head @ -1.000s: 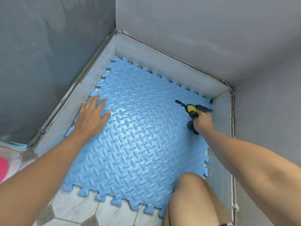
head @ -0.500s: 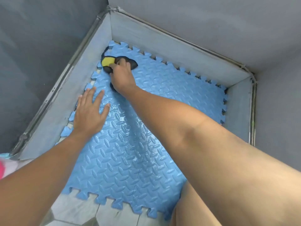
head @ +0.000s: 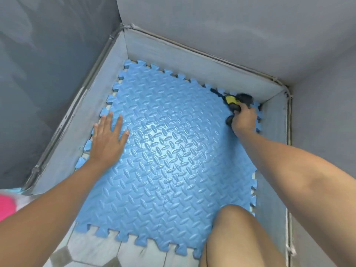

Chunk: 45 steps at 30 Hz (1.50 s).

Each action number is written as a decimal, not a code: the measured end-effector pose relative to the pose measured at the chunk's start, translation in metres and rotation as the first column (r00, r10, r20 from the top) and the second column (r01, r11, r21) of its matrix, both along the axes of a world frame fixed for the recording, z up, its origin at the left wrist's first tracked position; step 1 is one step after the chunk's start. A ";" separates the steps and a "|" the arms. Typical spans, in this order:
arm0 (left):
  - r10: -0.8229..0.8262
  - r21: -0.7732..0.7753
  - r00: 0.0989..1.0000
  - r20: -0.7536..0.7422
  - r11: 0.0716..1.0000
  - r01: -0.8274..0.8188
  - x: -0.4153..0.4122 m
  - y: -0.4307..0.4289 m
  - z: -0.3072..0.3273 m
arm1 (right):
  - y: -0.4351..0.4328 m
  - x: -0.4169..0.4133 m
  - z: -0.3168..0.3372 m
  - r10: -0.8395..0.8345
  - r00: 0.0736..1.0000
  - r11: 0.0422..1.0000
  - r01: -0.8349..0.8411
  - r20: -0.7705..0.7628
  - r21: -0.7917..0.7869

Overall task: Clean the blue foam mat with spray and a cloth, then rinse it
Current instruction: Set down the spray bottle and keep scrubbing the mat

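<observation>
**Right hand clamped on cloth, far-right corner of mat**

Right hand: fingers were curled round a bunched black-and-yellow cloth, pressing it down onto the blue foam mat. Most of the cloth stuck out past the knuckles toward the far edge. A dark lump of it also showed on the thumb side of the hand. Fingertips were buried under the cloth, so couldn't tell how tight the hold was.

Left hand: held nothing. Palm was down, fingers straight and slightly spread, flat on the mat by its left edge, about midway along. Fingertips pointed toward the far side. The two hands were well apart.

Mat: lay flat on the floor in a corner recess, boxed in by a low grey kerb on the left, far and right sides. Puzzle-tooth edges all round, with the far teeth sitting just beside the kerb. Surface was diamond-plate texture, with a glossy sheen in the middle that looked wet. A thin seam ran through the lower middle.

Near edge: teeth lay over pale tiled floor. A bare knee sat over the near-right corner of the mat.

Grey walls rose above the kerb. Pink object at the left frame edge was blurred, so couldn't identify it.
</observation>
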<state>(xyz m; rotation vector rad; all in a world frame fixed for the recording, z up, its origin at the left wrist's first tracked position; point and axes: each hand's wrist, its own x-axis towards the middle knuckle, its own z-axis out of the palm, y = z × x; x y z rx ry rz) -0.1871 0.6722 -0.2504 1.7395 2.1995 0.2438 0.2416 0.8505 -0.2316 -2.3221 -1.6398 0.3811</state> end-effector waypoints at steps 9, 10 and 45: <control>-0.240 -0.132 0.971 -0.014 0.963 0.236 -0.006 -0.084 0.019 | -0.130 -0.085 0.006 0.288 0.953 0.958 -0.285 -0.098 0.040; -0.264 -0.166 0.965 -0.013 0.952 0.258 -0.007 -0.095 0.020 | -0.147 -0.105 0.008 0.374 0.921 0.928 -0.371 -0.113 0.044; 0.768 0.369 0.594 0.239 0.494 -0.787 -0.170 -0.329 0.109 | -0.332 -0.529 0.080 0.648 0.256 0.404 -0.914 -0.717 0.038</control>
